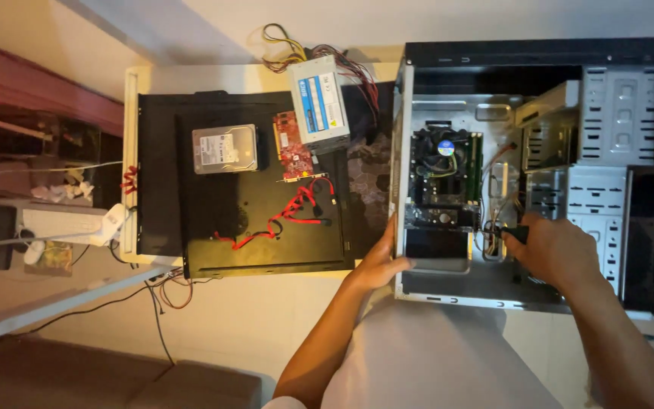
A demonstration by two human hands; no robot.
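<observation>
The open black-and-grey steel computer case (539, 174) lies on its side on the pale desk (213, 76), its green motherboard (442, 178) with the round cooler fan facing up. Beside it, to the left, lies the flat black side panel (191, 227), bearing a silver rectangular hard drive (225, 148), a red expansion card (294, 148), a grey boxed power supply (319, 100) with its bundle of coloured leads, and loose red flat data cables (289, 216).

The left hand (381, 261) clamps the case's rear edge, fingers wrapped over the metal rim, steadying it. The right hand (558, 254) is closed around a black-handled tool (516, 233), seemingly a screwdriver, whose tip sits low in the case among the thin wires by the motherboard's lower corner; the tip itself is too small to make out.

To work well here, I judge the left hand should hold the chassis firm so it does not slide, while the tool stays square to whatever it engages and clear of the loose front-panel wires. Light pressure seems wise, since a slip would land on the board.
</observation>
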